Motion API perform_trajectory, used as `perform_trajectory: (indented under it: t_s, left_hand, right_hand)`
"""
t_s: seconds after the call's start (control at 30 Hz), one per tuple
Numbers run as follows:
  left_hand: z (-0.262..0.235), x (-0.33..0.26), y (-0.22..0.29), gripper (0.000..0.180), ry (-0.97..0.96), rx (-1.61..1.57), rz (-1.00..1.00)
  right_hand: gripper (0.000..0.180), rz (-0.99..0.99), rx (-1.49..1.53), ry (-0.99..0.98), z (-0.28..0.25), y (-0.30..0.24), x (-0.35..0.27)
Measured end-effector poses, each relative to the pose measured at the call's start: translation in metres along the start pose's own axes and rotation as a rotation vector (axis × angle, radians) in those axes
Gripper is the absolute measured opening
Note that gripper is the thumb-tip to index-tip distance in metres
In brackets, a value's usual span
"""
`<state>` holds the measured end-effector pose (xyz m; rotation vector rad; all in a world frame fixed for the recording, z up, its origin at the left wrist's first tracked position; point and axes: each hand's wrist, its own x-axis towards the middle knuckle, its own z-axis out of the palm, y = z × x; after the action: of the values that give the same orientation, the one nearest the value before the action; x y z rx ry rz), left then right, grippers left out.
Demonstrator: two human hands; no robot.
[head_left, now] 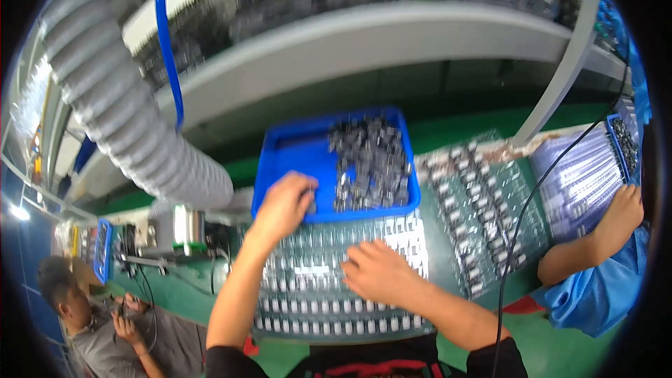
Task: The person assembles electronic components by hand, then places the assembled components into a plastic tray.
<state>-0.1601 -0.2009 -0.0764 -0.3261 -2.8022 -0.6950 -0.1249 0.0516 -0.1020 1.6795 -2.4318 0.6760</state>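
My left hand [283, 203] reaches over the near left edge of a blue plastic tray [294, 157]. Its fingers are curled together in a pinch, and a small greyish bit shows at the fingertips, too blurred to name. Many small dark metallic parts [371, 161] lie heaped in the right half of that tray. Below, my right hand [378, 273] hovers over or touches a clear plastic holder [301, 316] with rows of small silvery parts. Its fingers bend inward, and what they hold, if anything, is hidden.
Another clear sheet with rows of parts [469, 217] lies to the right, crossed by a black cable [521, 220]. A grey ribbed hose [161, 147] hangs at left. A co-worker's arm [595, 245] works at far right; another person [105, 329] sits at lower left.
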Motion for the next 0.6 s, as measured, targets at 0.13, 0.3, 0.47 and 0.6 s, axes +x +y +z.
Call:
perform_trajectory:
  t_s: [0.13,0.3,0.47,0.6]
  left_hand:
    - [-0.035,-0.007,0.028,0.023,0.226,-0.011,0.043]
    - [-0.052,-0.063,0.047,0.026,0.296,-0.172,-0.081]
    - [-0.037,-0.158,0.064,0.033,0.592,-0.71,-0.423]
    - [-0.033,-0.186,0.069,0.032,0.489,-0.251,-0.72]
  right_hand:
    - [0.016,0.036,0.074,0.014,-0.008,-0.005,0.005]
    - [0.026,0.099,0.137,0.022,-0.004,0.002,0.01]
    - [0.029,0.005,0.208,-0.015,-0.013,-0.019,0.019]
    - [0.027,-0.039,0.263,-0.124,-0.012,-0.022,0.015]
